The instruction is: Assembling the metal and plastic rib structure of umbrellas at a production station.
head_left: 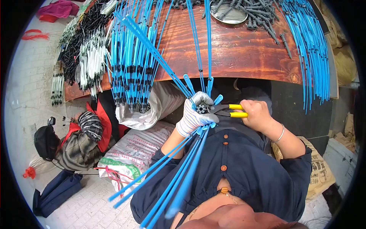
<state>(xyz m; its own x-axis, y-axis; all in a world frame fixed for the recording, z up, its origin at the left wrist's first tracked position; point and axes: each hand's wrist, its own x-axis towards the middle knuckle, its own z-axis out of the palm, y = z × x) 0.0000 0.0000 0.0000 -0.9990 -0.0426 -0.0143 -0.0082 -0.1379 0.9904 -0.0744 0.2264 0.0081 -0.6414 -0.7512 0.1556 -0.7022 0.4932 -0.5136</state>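
Note:
My left hand (189, 119), in a white glove with blue stripes, is closed round a round black notched hub (201, 109). Long blue rods (167, 63) with black joints fan out from it, several toward the table and several down past my left arm, much like an umbrella frame. Blue flat tabs (218, 100) stick out around the hub. My bare right hand (256, 114) grips pliers (238, 110) with yellow handles. The jaws reach to the hub's right side; their exact hold is too small to make out.
On the reddish wooden table (236, 68) lie bundles of blue rods (133, 76), white and black rods (91, 57), a plate (228, 16) and grey-black tubular parts (259, 17). Sacks (137, 152) stand on the floor at left. Another person (82, 141) is beyond them.

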